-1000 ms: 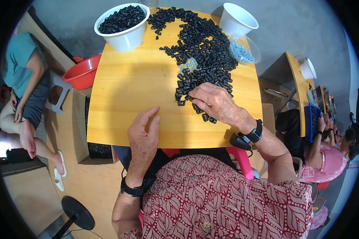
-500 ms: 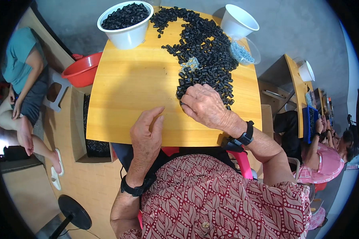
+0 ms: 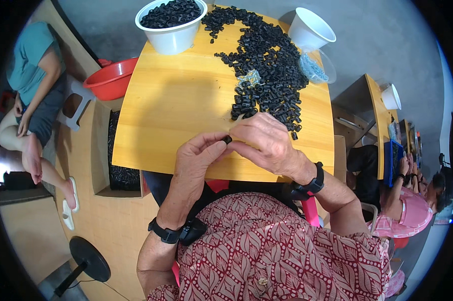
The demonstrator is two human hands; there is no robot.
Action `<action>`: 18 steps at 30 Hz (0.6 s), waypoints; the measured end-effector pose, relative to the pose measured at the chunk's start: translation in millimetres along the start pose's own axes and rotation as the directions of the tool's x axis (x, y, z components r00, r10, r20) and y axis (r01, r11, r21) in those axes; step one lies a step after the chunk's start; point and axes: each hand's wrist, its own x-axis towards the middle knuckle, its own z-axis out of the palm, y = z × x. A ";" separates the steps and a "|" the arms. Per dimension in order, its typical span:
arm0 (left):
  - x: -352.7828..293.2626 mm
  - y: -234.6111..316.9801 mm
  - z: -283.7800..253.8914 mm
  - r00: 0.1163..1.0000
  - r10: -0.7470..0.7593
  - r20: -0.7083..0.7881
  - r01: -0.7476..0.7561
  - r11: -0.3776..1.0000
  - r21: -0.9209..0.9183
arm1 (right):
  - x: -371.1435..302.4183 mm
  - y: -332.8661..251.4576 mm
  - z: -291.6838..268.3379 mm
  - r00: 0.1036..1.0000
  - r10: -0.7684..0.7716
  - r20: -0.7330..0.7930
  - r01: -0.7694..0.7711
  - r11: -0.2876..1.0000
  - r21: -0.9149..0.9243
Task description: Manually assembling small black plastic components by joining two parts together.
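Observation:
Near the table's front edge, my left hand (image 3: pixel 196 156) pinches a small black tubular plastic piece (image 3: pixel 227 139) between thumb and fingers. My right hand (image 3: pixel 266 142) meets it from the right, fingertips drawn together right beside the piece. Whatever those fingertips hold, if anything, is hidden. Beyond my right hand spreads a long heap of similar black plastic pieces (image 3: pixel 274 75) reaching to the table's far edge. A small pile of silvery metal bits (image 3: pixel 249 79) lies at the heap's left side.
A white tub (image 3: pixel 171 39) full of black pieces stands at the far left of the yellow table (image 3: pixel 161 130). Far right are a white bucket (image 3: pixel 312 29) and a clear bowl (image 3: pixel 318 67) of metal bits. A red basin (image 3: pixel 111 80) and a seated person (image 3: pixel 33 70) are at left.
My right hand has come back from the heap toward my left hand. The left has moved right and closed on a black piece. The view has shifted slightly.

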 end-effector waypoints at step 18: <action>-0.3 -2.2 -1.0 0.997 -0.061 -0.045 0.061 0.998 -0.005 | -0.5 -10.3 4.6 1.000 0.005 -0.004 -0.005 0.999 -0.046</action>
